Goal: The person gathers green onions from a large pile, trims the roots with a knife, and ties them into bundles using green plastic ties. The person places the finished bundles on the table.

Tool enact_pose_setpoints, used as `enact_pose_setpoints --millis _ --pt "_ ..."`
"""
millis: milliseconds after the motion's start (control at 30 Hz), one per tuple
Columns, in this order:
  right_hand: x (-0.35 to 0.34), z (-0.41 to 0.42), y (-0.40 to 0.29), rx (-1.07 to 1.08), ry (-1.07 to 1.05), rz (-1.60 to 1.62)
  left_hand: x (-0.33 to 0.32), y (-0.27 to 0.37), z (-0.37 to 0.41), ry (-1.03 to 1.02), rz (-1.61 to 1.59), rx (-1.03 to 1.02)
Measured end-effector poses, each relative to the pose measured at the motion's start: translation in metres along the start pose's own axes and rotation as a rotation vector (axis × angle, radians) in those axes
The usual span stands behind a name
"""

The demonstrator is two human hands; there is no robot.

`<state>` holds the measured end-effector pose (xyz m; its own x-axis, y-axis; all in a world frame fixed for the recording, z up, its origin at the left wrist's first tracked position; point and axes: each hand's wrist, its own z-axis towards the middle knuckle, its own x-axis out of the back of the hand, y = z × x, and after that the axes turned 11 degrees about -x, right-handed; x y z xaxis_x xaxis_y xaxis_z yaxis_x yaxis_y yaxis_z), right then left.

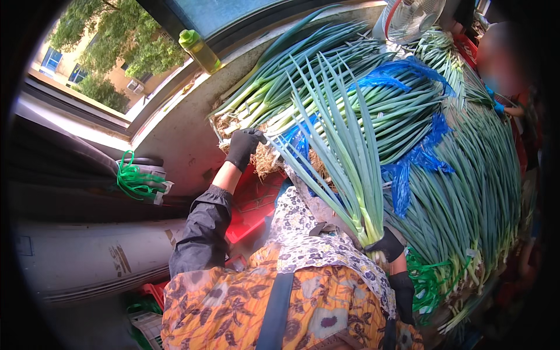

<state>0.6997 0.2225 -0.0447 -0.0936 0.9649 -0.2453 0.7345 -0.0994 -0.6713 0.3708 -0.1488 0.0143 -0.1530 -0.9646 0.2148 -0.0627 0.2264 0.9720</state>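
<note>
In a black glove, my right hand (389, 246) grips a bunch of large green onions (356, 175) by its pale lower stems, close to my body. The leaves fan upward and away across the pile. My left hand (243, 146), also gloved in black, reaches out to the root ends of a heap of green onions (280, 94) below the window. Its fingertips are at the pale stem bases, and whether they hold a stem is hard to make out. Brown fibrous roots (266, 159) hang right beside that glove.
Blue plastic film (400, 188) lies among more green onions (472, 183) on the right. Green ties (422, 280) hang nearby; others (131, 179) hang at left. A bottle (199, 50) stands on the sill, a fan (411, 19) behind. Another person (503, 65) is at far right. A red crate (251, 205) sits below.
</note>
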Motion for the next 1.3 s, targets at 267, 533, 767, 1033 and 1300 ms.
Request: enact_pose_setpoints --millis 267,533,767,1033,1300 --pt "-0.012 0.006 -0.001 -0.037 0.064 -0.12 0.013 0.001 0.004 -0.068 0.378 -0.138" --pt "0.003 -0.004 0.011 -0.01 0.105 -0.217 0.026 0.005 -0.007 -0.657 1.095 -0.919" --pt "0.007 -0.005 0.019 -0.002 0.107 -0.235 0.0 0.001 -0.022 -0.242 1.132 -0.641" --pt "0.01 -0.005 0.028 0.006 0.117 -0.247 0.077 -0.016 0.036 0.04 0.702 -0.097" --pt "0.014 -0.004 0.035 -0.007 0.113 -0.278 0.02 0.007 0.021 -0.292 0.655 -0.769"
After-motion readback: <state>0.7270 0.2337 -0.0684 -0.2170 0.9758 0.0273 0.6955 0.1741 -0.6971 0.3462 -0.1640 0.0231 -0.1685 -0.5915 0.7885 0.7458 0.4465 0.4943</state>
